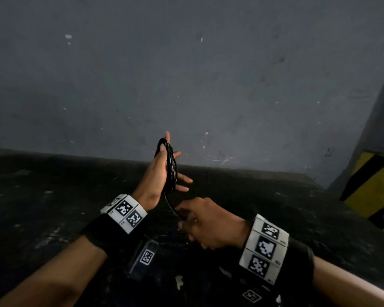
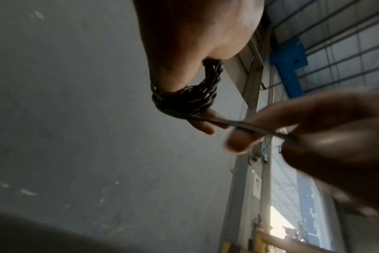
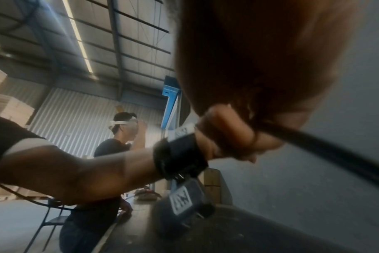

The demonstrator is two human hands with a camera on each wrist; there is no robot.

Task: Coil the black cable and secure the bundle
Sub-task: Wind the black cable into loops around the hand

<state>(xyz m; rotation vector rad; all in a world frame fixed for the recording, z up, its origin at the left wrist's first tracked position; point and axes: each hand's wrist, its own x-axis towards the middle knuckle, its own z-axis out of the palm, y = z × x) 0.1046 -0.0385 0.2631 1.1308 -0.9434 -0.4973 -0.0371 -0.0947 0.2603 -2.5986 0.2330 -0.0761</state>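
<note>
Before a grey wall (image 1: 186,74), left hand (image 1: 157,173), fingers straight, wears cable (image 1: 171,171) coils (unlabelled); right hand (image 1: 206,222) pinches its tail.

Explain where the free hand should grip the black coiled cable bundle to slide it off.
Probably pinch the black coiled cable bundle across its loops on the palm side of the left hand, coming from the right: the fingers are spread there, leaving the strands exposed.
</note>
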